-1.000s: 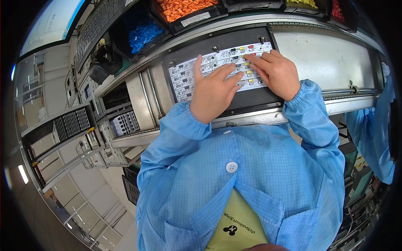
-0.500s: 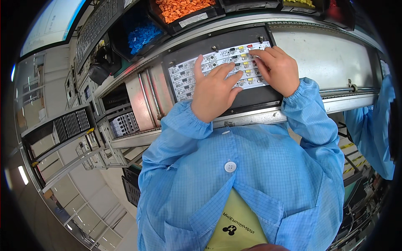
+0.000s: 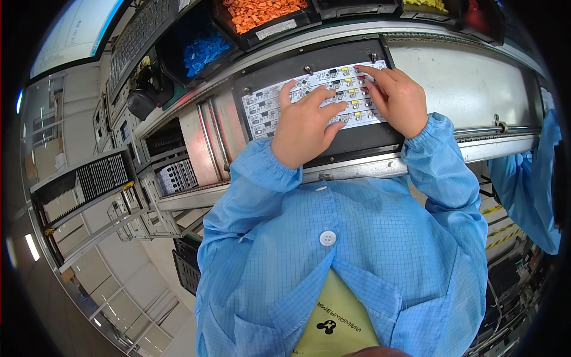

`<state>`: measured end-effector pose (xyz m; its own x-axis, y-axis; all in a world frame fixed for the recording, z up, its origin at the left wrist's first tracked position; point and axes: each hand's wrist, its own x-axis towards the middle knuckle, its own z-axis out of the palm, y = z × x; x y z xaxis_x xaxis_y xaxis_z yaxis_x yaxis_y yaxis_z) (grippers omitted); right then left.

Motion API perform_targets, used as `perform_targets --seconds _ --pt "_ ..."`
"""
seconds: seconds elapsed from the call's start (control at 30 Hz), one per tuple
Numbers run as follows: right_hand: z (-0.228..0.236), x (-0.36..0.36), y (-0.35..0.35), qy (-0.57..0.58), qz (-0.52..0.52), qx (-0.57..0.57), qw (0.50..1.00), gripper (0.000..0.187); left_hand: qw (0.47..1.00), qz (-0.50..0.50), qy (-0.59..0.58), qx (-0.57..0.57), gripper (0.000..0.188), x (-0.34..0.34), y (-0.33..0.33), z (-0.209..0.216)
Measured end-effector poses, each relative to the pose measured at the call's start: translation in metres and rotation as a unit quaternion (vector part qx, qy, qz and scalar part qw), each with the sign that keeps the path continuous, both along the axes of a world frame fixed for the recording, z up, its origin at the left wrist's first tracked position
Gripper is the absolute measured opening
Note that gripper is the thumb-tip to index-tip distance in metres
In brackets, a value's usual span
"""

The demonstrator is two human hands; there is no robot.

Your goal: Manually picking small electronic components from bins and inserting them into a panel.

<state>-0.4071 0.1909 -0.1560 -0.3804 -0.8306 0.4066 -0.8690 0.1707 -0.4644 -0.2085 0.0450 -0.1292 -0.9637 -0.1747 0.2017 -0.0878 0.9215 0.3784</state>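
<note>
A white circuit board panel [image 3: 259, 110], divided into several strips with small black, yellow and red parts, lies in a black fixture [image 3: 357, 140] before me. My left hand [image 3: 302, 126] rests over its middle, fingers spread, holding nothing I can see. At the panel's upper right, my right hand [image 3: 403, 98] reaches in with the index fingertip at a small red part in the top strip. Its thumb is apart from the index finger, lower on the panel near another red part; the remaining fingers are curled. Yellow parts [image 3: 351, 93] sit between the hands.
Bins of blue parts [image 3: 205, 55], orange parts [image 3: 262, 13] and yellow parts [image 3: 427, 5] stand along the far side. Metal conveyor rails [image 3: 357, 169] run in front and behind. A rack of boards [image 3: 102, 178] is at left; another person's blue sleeve [image 3: 523, 184] shows at right.
My right index fingertip has shifted slightly up and right to the red part in the top strip, and the thumb has moved a little. The left hand stays nearly in place, its index finger lower.
</note>
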Motion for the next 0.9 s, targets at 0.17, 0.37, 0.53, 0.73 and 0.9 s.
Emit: perform_targets --seconds 0.17,0.37,0.53,0.73,0.9 --pt "-0.009 0.0 -0.002 0.059 -0.006 0.016 0.998 0.036 1.0 -0.001 0.0 0.004 0.032 -0.002 0.0 0.003" --pt "-0.001 -0.007 -0.007 0.155 -0.002 0.082 0.985 0.03 1.0 -0.01 -0.012 -0.007 0.034 -0.004 0.0 0.006" --pt "-0.002 -0.019 -0.014 0.166 0.025 0.056 0.984 0.022 0.999 -0.021 0.004 -0.029 0.036 -0.002 0.001 0.006" --pt "-0.006 -0.024 -0.012 -0.007 0.011 -0.013 1.0 0.023 1.0 -0.009 0.002 -0.015 0.033 -0.004 -0.006 0.004" --pt "-0.025 -0.044 -0.011 -0.336 -0.002 -0.125 0.933 0.033 0.998 -0.033 0.023 0.055 0.024 -0.022 -0.036 0.017"
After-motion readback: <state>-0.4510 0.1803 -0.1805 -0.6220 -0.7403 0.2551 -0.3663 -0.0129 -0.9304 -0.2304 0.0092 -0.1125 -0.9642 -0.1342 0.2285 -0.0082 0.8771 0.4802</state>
